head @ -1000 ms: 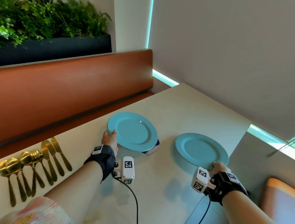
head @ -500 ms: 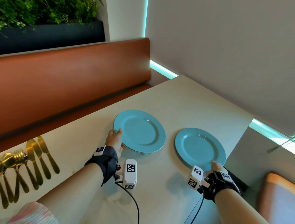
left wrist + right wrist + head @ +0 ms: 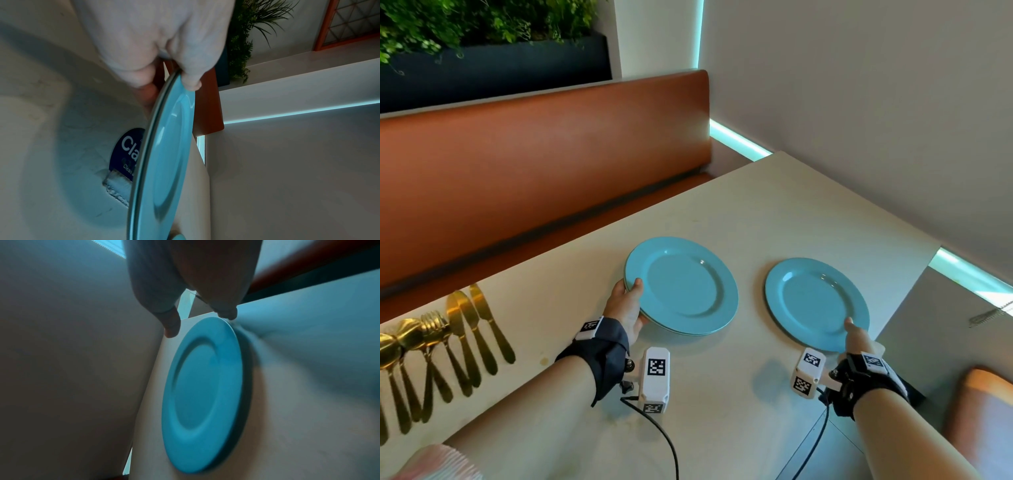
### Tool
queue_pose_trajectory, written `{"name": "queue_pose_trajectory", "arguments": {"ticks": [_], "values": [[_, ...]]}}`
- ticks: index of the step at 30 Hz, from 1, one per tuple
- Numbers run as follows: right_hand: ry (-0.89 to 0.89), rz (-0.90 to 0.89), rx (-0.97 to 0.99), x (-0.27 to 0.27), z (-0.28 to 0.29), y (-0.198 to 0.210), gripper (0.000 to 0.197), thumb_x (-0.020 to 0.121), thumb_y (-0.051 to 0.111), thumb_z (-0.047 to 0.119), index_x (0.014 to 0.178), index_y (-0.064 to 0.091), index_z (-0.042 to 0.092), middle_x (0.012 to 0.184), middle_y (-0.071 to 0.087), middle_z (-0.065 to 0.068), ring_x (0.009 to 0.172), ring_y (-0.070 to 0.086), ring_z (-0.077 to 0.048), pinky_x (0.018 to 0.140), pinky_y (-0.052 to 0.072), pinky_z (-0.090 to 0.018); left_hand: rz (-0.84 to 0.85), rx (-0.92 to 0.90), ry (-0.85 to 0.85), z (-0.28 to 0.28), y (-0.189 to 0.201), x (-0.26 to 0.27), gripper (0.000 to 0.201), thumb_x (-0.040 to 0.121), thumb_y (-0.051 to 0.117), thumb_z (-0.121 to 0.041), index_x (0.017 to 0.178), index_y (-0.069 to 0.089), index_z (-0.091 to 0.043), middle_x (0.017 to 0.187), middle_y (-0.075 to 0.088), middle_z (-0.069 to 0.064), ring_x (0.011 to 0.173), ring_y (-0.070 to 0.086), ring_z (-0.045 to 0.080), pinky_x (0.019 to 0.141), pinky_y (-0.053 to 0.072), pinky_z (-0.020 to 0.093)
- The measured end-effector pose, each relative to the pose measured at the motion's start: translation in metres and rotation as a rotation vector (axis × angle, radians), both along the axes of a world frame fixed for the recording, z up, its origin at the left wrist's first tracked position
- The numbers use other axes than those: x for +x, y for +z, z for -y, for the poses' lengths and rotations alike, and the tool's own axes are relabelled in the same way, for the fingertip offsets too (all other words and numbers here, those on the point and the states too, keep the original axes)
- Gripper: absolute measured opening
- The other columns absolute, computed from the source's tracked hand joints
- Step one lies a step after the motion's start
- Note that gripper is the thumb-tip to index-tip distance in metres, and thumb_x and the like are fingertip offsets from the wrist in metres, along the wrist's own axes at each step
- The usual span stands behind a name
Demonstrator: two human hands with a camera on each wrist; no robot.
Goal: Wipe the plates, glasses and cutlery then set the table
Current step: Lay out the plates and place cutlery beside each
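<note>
The left hand [image 3: 625, 306] grips the near-left rim of a stack of blue plates [image 3: 683, 286], thumb on top, fingers beneath, the stack raised above the table [image 3: 722, 394]. The right hand [image 3: 858, 342] is at the near rim of the single blue plate [image 3: 816, 303], which lies flat; its thumb and fingers stand apart, unclamped.

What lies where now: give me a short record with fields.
left hand: grips a two-plate stack, raised over a wipes pack
right hand: at the near rim of the single plate, thumb off it
single plate: flat on the table
cutlery: gold, in a row, far left
</note>
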State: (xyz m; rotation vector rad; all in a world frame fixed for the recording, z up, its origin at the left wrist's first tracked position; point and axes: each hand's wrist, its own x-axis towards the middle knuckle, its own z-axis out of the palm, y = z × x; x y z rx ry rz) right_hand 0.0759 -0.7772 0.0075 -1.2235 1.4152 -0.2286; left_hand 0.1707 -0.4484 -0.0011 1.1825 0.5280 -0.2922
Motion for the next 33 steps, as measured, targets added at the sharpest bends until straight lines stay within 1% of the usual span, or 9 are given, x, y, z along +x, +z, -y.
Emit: {"name": "queue_pose_trajectory", "arguments": {"ticks": [3, 5, 10, 13, 19, 22, 25, 28, 33], "values": [[-0.025, -0.039, -0.11, -0.008, -0.008, 0.0, 0.065, 0.082, 0.066, 0.028, 0.135, 0.038, 0.004, 0.121, 0.056, -0.017, 0.105, 0.058, -0.034, 0.086, 0.046, -0.042, -0.007, -0.008, -0.02, -0.002, 0.002, -0.009, 0.036, 0.1, 0.042, -0.022, 0.135, 0.044, -0.014, 0.131, 0.056, 0.013, 0.109, 0.055, 0.029, 0.084, 0.05, 0.041], [0.053, -0.053, -0.169, -0.014, -0.022, -0.004, 0.059, 0.086, 0.062, 0.019, 0.138, 0.037, 0.008, 0.131, 0.052, -0.018, 0.115, 0.054, -0.034, 0.092, 0.044, -0.038, -0.008, -0.014, -0.048, -0.003, 0.004, -0.018, 0.034, 0.101, 0.042, -0.022, 0.134, 0.045, -0.013, 0.128, 0.057, 0.013, 0.107, 0.055, 0.029, 0.079, 0.05, 0.038], [0.336, 0.159, 0.046, -0.033, -0.102, -0.017, 0.024, 0.096, 0.049, 0.026, 0.105, 0.055, 0.004, 0.085, 0.056, -0.01, 0.07, 0.056, -0.021, 0.06, 0.048, -0.03, -0.027, 0.017, -0.175, -0.009, 0.009, -0.057, 0.028, 0.101, 0.041, -0.025, 0.126, 0.048, -0.016, 0.112, 0.06, 0.01, 0.093, 0.059, 0.027, 0.068, 0.05, 0.034], [0.403, 0.175, 0.13, -0.053, -0.141, -0.019, 0.029, 0.095, 0.049, 0.031, 0.084, 0.058, 0.005, 0.081, 0.058, -0.012, 0.073, 0.058, -0.028, 0.061, 0.049, -0.033, -0.041, 0.085, -0.225, -0.019, 0.009, -0.088, 0.021, 0.1, 0.043, -0.027, 0.12, 0.049, -0.022, 0.104, 0.059, 0.008, 0.082, 0.057, 0.022, 0.064, 0.047, 0.03], [0.44, 0.087, 0.034, -0.103, -0.171, -0.015, 0.014, 0.091, 0.055, 0.007, 0.104, 0.059, 0.005, 0.084, 0.058, -0.011, 0.082, 0.056, -0.025, 0.052, 0.045, -0.029, -0.058, 0.143, -0.198, -0.056, 0.013, -0.139, 0.021, 0.093, 0.058, -0.025, 0.112, 0.053, -0.017, 0.099, 0.062, 0.011, 0.071, 0.059, 0.022, 0.057, 0.05, 0.027], [0.445, 0.1, 0.062, -0.123, -0.182, -0.008, 0.019, 0.093, 0.05, 0.004, 0.11, 0.055, 0.0, 0.079, 0.053, -0.009, 0.072, 0.054, -0.025, 0.046, 0.05, -0.03, -0.031, 0.202, -0.149, -0.078, 0.019, -0.153, 0.031, 0.091, 0.06, -0.03, 0.117, 0.055, -0.014, 0.104, 0.065, 0.013, 0.08, 0.061, 0.027, 0.068, 0.054, 0.037], [0.327, 0.174, 0.157, -0.137, -0.19, -0.004, 0.01, 0.095, 0.043, -0.001, 0.09, 0.05, -0.003, 0.077, 0.052, -0.016, 0.066, 0.052, -0.026, 0.031, 0.049, -0.028, -0.001, 0.276, -0.052, -0.102, 0.031, -0.158, 0.038, 0.094, 0.054, -0.033, 0.125, 0.052, -0.012, 0.11, 0.061, 0.014, 0.088, 0.058, 0.029, 0.079, 0.053, 0.044], [0.262, 0.215, 0.205, -0.149, -0.192, -0.006, 0.02, 0.097, 0.038, -0.003, 0.114, 0.046, -0.007, 0.099, 0.053, -0.025, 0.086, 0.053, -0.033, 0.048, 0.055, -0.037, 0.05, 0.345, 0.041, -0.125, 0.046, -0.158, 0.04, 0.096, 0.05, -0.032, 0.129, 0.05, -0.01, 0.103, 0.058, 0.012, 0.086, 0.056, 0.027, 0.067, 0.051, 0.035], [0.192, 0.202, 0.185, -0.163, -0.2, -0.015, 0.036, 0.098, 0.038, -0.001, 0.133, 0.035, -0.008, 0.127, 0.048, -0.032, 0.118, 0.049, -0.044, 0.09, 0.045, -0.054, 0.093, 0.401, 0.146, -0.152, 0.066, -0.155, 0.042, 0.096, 0.049, -0.032, 0.131, 0.048, -0.009, 0.124, 0.059, 0.015, 0.101, 0.06, 0.031, 0.077, 0.047, 0.03]]}}
